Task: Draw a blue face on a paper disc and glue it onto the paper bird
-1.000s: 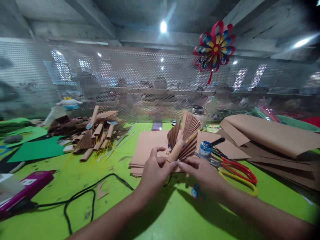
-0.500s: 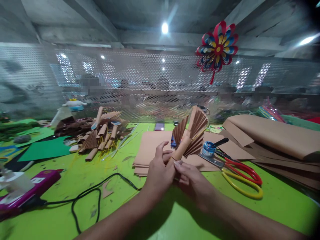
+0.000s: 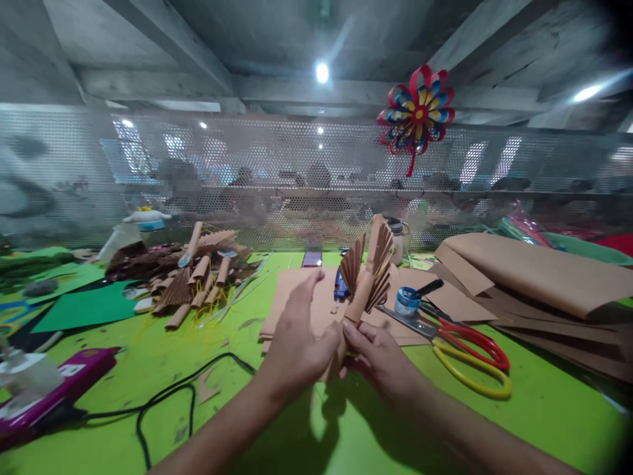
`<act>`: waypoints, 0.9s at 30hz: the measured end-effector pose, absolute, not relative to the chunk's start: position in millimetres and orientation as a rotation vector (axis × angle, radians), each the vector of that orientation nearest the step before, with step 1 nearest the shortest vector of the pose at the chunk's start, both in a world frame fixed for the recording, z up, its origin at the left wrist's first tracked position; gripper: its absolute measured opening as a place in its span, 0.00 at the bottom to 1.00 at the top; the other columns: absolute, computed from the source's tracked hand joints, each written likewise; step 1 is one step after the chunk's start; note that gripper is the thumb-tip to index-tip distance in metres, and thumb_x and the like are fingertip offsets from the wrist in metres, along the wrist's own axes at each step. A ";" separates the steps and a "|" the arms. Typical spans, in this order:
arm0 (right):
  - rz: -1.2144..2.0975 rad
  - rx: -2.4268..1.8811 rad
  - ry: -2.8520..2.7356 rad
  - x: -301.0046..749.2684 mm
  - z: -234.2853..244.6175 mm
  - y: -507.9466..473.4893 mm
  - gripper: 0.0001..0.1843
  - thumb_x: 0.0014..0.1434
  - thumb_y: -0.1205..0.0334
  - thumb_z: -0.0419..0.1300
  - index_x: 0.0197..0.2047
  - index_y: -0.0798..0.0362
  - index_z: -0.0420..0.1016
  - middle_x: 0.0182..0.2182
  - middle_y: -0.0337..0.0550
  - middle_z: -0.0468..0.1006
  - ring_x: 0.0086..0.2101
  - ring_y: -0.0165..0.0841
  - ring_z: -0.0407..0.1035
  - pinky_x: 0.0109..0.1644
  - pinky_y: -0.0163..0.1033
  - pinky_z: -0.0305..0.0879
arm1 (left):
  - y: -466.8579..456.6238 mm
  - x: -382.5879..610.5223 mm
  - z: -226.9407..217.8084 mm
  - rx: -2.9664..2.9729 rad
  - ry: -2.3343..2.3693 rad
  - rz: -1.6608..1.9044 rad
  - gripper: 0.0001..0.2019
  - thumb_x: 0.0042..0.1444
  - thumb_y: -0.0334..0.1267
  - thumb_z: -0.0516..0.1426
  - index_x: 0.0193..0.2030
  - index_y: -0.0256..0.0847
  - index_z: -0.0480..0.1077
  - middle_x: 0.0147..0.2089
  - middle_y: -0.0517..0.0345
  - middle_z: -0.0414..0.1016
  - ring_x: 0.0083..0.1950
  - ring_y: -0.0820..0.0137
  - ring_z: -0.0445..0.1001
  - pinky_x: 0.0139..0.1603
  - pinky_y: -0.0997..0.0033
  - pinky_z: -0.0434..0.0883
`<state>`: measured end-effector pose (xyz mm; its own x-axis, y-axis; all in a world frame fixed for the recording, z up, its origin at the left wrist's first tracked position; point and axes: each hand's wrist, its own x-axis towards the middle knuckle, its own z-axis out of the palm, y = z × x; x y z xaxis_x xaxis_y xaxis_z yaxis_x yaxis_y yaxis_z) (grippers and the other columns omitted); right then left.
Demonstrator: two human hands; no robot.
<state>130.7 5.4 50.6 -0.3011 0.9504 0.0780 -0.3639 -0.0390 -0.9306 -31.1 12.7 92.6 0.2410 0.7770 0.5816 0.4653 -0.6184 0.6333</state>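
A brown paper figure (image 3: pixel 360 297), made of a rolled tube with pleated fans at its upper end, leans up and to the right in front of me. My right hand (image 3: pixel 380 356) pinches the lower part of the tube between thumb and fingers. On the other side, my left hand (image 3: pixel 299 336) has its fingers stretched upward and apart. Its thumb lies against or close to the tube's lower end; whether it presses there I cannot tell. Just behind the figure is a blue glue gun (image 3: pixel 340 285), partly covered, over stacked brown paper sheets (image 3: pixel 291 290).
Scissors (image 3: pixel 472 359) with red and yellow handles and a blue paint jar (image 3: pixel 407 302) lie to the right, near a large brown paper roll (image 3: pixel 534 264). At left are finished paper figures (image 3: pixel 198 277), a purple power strip (image 3: pixel 84 376) and a black cord (image 3: pixel 192 369).
My left hand has straightened its fingers and moved away from the tube to the left. My right hand keeps its pinch on the figure, which has turned slightly. The camera view has tilted up a little.
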 end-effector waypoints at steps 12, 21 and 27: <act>1.559 -0.792 -1.108 127.6 56.4 -2.9 0.34 0.48 0.32 0.75 0.35 0.58 0.79 0.29 0.46 0.83 0.28 0.32 0.74 0.31 0.36 0.69 | 19.6 -54.4 126.8 2.130 1.147 1.397 0.22 0.70 0.41 0.49 0.62 0.32 0.74 0.58 0.37 0.81 0.57 0.53 0.82 0.56 0.48 0.81; 1.519 -0.771 -1.075 144.5 59.0 0.5 0.28 0.52 0.37 0.75 0.36 0.56 0.81 0.31 0.46 0.83 0.32 0.36 0.76 0.35 0.39 0.72 | -43.2 -48.5 119.7 1.769 1.055 1.542 0.10 0.67 0.43 0.61 0.42 0.43 0.84 0.36 0.56 0.86 0.36 0.65 0.82 0.41 0.65 0.79; 1.516 -0.804 -1.057 146.4 60.5 -2.9 0.29 0.50 0.37 0.76 0.35 0.57 0.80 0.31 0.47 0.83 0.33 0.37 0.76 0.39 0.43 0.73 | -58.5 -43.3 112.5 1.806 1.035 1.541 0.17 0.66 0.46 0.63 0.26 0.44 0.72 0.24 0.63 0.70 0.27 0.70 0.68 0.30 0.69 0.67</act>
